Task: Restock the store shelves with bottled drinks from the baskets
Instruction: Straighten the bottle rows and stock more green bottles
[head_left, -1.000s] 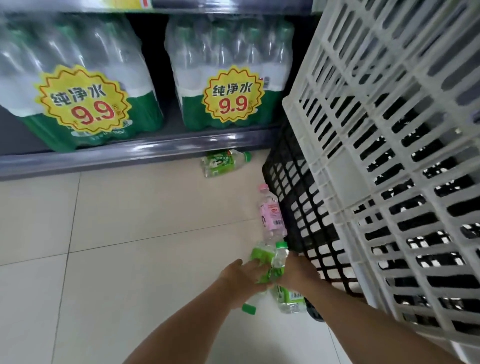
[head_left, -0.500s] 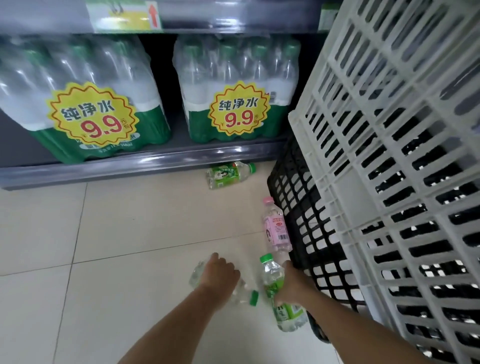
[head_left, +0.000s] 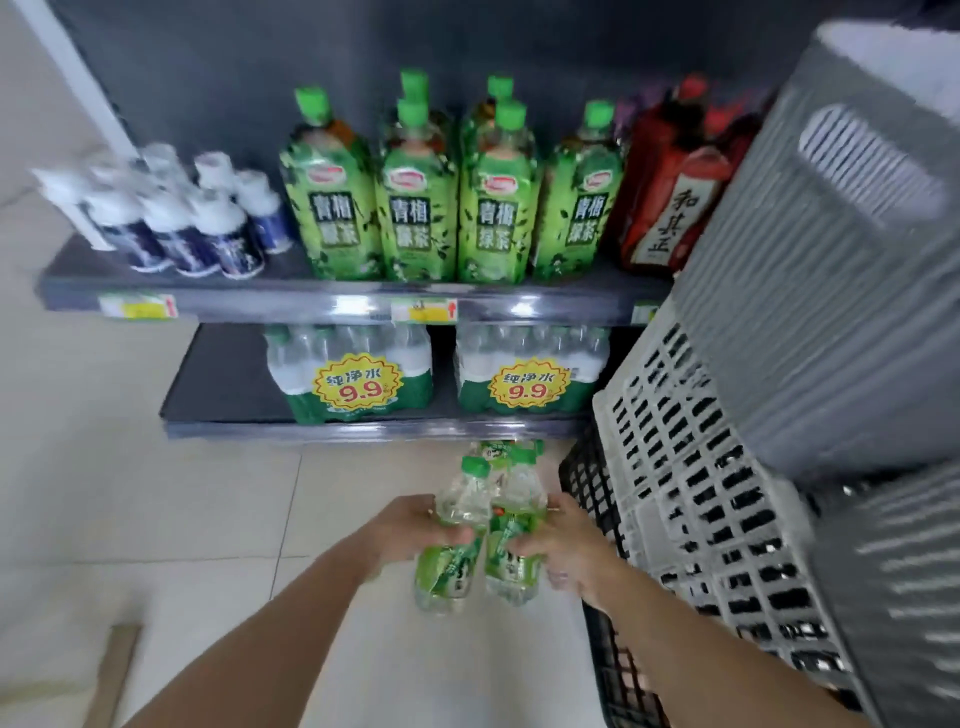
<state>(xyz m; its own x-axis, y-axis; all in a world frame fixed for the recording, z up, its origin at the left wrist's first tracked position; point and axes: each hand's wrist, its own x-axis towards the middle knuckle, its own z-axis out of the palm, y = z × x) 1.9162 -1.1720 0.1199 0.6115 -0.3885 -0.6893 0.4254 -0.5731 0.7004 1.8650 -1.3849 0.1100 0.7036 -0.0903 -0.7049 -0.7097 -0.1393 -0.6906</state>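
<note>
Mid-carry: 2 small green-label bottles in hand, not yet shelved.

Left hand (head_left: 402, 530) wrapped round the left bottle (head_left: 452, 551), right hand (head_left: 563, 540) round the right bottle (head_left: 514, 545); held upright and touching above the floor (head_left: 156, 493), before the lower shelf's (head_left: 223, 384) front edge, just left of the black basket (head_left: 587, 483). Next, likely: raising toward the upper shelf (head_left: 311, 299), finding a gap, setting down caps up.

Bare lower shelf (head_left: 223, 374) left of the water packs (head_left: 358, 376), stacked baskets (head_left: 727, 467) tight along the right.

Single head-worn view (wide-angle), facing forward and down, shelves (head_left: 332, 304) near ahead, floor (head_left: 156, 493) below, edges seemingly motion-blurred
</note>
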